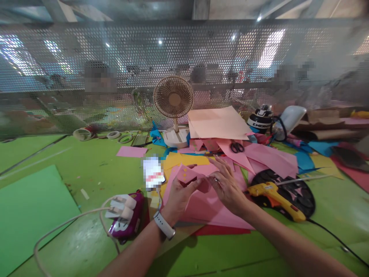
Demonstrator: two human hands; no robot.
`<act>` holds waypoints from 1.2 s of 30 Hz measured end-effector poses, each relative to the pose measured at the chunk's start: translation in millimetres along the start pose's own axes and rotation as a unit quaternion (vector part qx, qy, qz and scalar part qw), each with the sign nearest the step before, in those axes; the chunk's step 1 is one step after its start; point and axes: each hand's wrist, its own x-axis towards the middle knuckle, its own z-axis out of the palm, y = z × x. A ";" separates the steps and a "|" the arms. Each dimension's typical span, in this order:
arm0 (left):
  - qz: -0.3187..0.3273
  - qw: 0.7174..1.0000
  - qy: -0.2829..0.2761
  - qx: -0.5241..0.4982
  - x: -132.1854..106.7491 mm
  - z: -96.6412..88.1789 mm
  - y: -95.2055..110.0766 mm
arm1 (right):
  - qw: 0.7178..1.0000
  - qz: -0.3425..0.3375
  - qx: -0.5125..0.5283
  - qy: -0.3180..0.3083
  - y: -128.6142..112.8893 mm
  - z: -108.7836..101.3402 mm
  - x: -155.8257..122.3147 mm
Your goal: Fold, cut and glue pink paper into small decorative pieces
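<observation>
A folded pink paper piece [187, 174] with yellow dots is pinched between the thumb and fingers of my left hand [178, 198]. My right hand [230, 188] closes its thumb and index finger at the right edge of that piece, while its other fingers stretch out. Whatever sits at those right fingertips is too small to make out. Under both hands lie larger pink sheets [213, 211], over yellow paper [175, 158] and red paper [221, 231]. To the right of my right hand, a yellow glue gun [276, 198] rests on a black tray [305, 196].
A phone [154, 173] on a cable and a purple power strip [127, 215] lie left. A fan [173, 98], peach sheets [217, 123] and black-handled scissors [236, 147] are behind. Green card [34, 215] covers the left side. A perforated screen [121, 50] closes off the back.
</observation>
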 end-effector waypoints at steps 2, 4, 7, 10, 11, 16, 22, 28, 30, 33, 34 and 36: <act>-0.001 1.000 -0.005 -0.010 0.0 1.1 0.4 | 1.000 0.001 0.004 0.006 0.1 -0.1 0.3; -0.002 1.000 -0.019 -0.017 0.3 1.1 -0.2 | 1.000 0.003 0.006 0.008 0.1 -0.1 0.5; -0.004 0.999 -0.029 -0.017 1.4 -0.7 -2.6 | 1.000 0.002 0.003 0.006 0.5 0.4 0.0; -0.005 0.999 -0.031 -0.017 2.2 -2.2 -4.5 | 1.000 0.002 0.001 0.003 0.8 1.1 -0.9; -0.005 0.999 -0.033 -0.018 2.3 -2.3 -4.8 | 1.000 0.003 0.001 0.001 0.7 1.2 -1.1; -0.010 0.999 -0.023 -0.021 2.5 -1.0 -3.7 | 1.000 -0.002 0.010 -0.003 -0.2 0.7 -0.8; -0.015 0.999 -0.023 -0.030 2.9 -1.5 -2.3 | 1.000 0.001 0.012 -0.011 0.3 -1.6 0.6; -0.044 0.998 -0.001 -0.050 4.0 -7.1 0.9 | 0.999 0.010 0.019 -0.026 3.8 -3.1 2.0; -0.062 0.998 0.000 -0.032 4.5 -8.1 1.7 | 0.999 0.009 0.023 -0.028 4.9 -3.8 3.1; -0.052 0.998 0.019 -0.042 6.0 -8.5 2.9 | 0.999 0.027 0.018 0.000 5.7 -8.9 5.8; -0.039 0.997 0.031 -0.057 6.8 -8.8 3.3 | 0.999 0.042 0.012 0.016 5.9 -12.1 6.8; -0.011 0.993 0.071 -0.092 9.1 -10.2 4.0 | 0.997 0.076 -0.003 0.029 6.7 -19.8 8.8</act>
